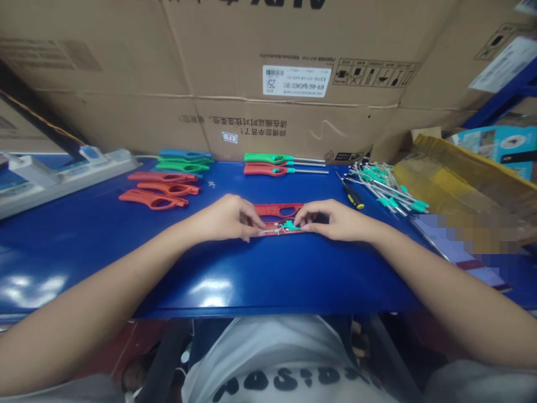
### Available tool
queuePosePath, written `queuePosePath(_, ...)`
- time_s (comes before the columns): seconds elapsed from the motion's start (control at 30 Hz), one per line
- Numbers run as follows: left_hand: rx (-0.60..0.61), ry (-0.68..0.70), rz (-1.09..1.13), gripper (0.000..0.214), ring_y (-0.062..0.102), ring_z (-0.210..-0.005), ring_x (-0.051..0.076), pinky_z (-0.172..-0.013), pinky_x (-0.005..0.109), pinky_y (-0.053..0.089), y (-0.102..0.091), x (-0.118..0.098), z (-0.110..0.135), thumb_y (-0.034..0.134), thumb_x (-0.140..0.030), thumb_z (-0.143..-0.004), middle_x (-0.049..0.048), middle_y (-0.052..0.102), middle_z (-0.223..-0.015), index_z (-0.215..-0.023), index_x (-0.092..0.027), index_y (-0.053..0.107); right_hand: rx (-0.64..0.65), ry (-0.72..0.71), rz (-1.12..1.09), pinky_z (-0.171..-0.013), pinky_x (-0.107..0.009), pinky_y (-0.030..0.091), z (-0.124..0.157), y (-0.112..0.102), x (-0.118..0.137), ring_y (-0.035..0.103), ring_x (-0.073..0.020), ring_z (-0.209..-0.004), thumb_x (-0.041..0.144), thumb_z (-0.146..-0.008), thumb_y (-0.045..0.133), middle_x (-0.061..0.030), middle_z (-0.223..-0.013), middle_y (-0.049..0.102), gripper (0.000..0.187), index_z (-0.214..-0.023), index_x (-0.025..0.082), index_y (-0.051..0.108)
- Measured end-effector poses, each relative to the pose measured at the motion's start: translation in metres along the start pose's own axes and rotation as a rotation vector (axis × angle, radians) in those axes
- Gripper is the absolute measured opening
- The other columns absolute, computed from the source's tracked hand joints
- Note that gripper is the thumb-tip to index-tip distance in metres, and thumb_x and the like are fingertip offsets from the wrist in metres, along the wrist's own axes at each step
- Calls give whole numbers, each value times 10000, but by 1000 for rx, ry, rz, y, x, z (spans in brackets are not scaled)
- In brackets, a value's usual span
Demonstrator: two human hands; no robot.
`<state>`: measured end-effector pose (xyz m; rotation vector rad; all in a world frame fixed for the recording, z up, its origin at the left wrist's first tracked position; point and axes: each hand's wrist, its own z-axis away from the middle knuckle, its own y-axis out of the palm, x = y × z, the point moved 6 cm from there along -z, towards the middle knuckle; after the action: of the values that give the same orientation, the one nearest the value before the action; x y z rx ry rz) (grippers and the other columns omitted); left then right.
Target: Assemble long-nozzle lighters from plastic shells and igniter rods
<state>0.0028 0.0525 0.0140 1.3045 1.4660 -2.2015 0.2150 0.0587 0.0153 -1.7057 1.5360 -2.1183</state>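
Note:
My left hand [224, 219] and my right hand [331, 220] meet over a red plastic lighter shell [277, 210] lying flat on the bench. Between their fingertips is a thin metal fitting [271, 229] joined to a small teal plastic part [291, 225]. My left fingers pinch the metal end, and my right fingers pinch the teal end. My fingers hide part of the shell. A yellow-and-black screwdriver [354, 197] lies just beyond my right hand.
The glossy blue workbench [251, 280] holds red shells [153, 198], blue-green shells [184, 162], long-nosed lighters [268, 158], and a heap of metal rods with teal parts [381, 187]. A power strip [67, 179] lies left. Cardboard boxes [251, 67] stand behind.

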Motion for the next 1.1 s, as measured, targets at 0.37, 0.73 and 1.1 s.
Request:
queuePosePath(0.37,-157,490,-426,266,587,-1126,236,-996,361,467,14,-42,13,647,-311,-934,78,670,-1221,-1170,-238,745,-26,-1,31,-768,-296,514,1,-3,-1,640,-157,-804,263,-881,663,-47,-944,749,161,-998,166,716)
queuePosePath(0.73,-69,525,-405,320,536,-1282,238,-1114,396,428,34,-30,8,558,-277,-1001,99,592,-1355,-1300,-225,660,-41,-55,88,-824,-339,530,6,-19,4,633,-178,-895,306,-888,657,-84,-1094,668,225,-1076,190,700)
queuePosePath(1.1,-81,521,-386,317,553,-1276,243,-1115,406,453,33,-31,7,558,-223,-990,108,612,-1342,-1283,-197,676,28,244,128,-641,-276,452,10,-26,-12,596,-147,-698,467,-831,711,-24,-775,693,289,-878,182,719)
